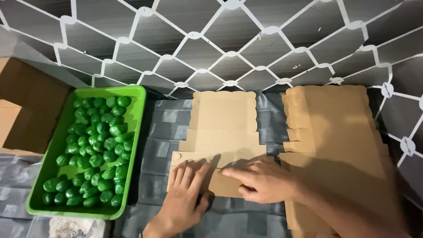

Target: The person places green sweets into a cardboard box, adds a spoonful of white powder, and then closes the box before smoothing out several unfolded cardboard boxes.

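Here, the left hand [187, 194] lies flat, fingers spread, pinning the flat cardboard blank [222, 136] to the desk while the right hand [260, 180], loosely curled, presses its lower flap, beside the green tray [136, 105].

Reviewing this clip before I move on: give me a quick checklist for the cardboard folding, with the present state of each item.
1. Left hand flat on the cardboard blank: ok.
2. Right hand pressing the blank's lower flap: ok.
3. Blank lying flat on the grey cloth: ok.
4. Stack of blanks beside it, not under the hands: ok.
5. Green tray of green pieces apart from the blank: ok.
6. Crease under the hands: cannot tell.
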